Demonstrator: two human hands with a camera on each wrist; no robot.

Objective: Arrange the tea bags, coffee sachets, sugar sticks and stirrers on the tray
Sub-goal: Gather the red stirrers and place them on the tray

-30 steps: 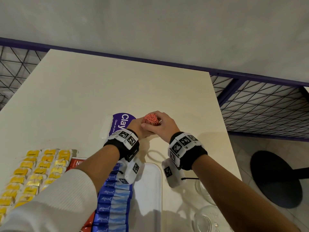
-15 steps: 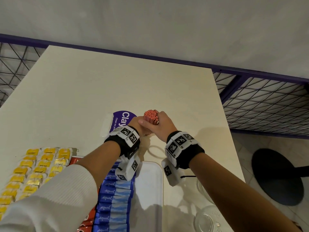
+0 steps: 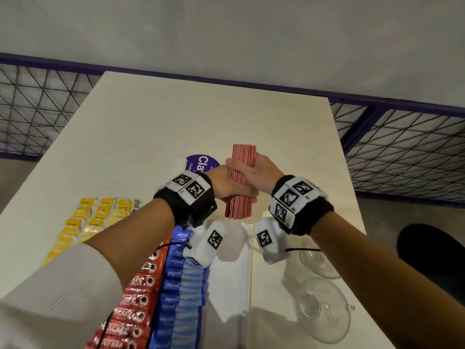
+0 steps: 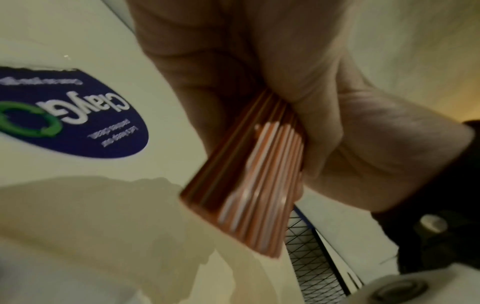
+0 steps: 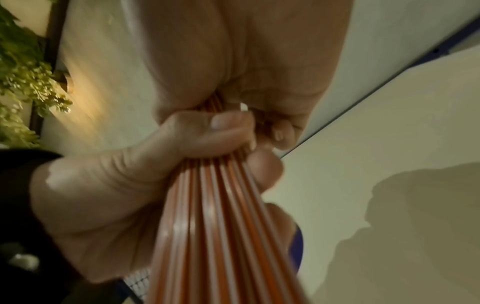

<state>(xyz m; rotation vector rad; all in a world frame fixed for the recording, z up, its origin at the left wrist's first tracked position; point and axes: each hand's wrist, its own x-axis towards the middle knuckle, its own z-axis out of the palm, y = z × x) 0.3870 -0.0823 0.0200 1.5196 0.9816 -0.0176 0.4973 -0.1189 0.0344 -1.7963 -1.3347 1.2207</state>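
Clasping the stirrer bundle [image 3: 241, 182] from both sides, left hand [image 3: 221, 183] and right hand [image 3: 261, 176] wrap tightly, likely squaring it for the tray [image 3: 230, 285].

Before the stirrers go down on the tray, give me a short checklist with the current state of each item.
1. Both hands hold the stirrers: ok, left hand and right hand grip the bundle.
2. Stirrer ends even: ok at the far end.
3. Bare strip on the tray right of the blue sachets: ok.
4. Bundle over the tray: not ok, it is beyond the far edge.
5. Glasses off the tray: ok.
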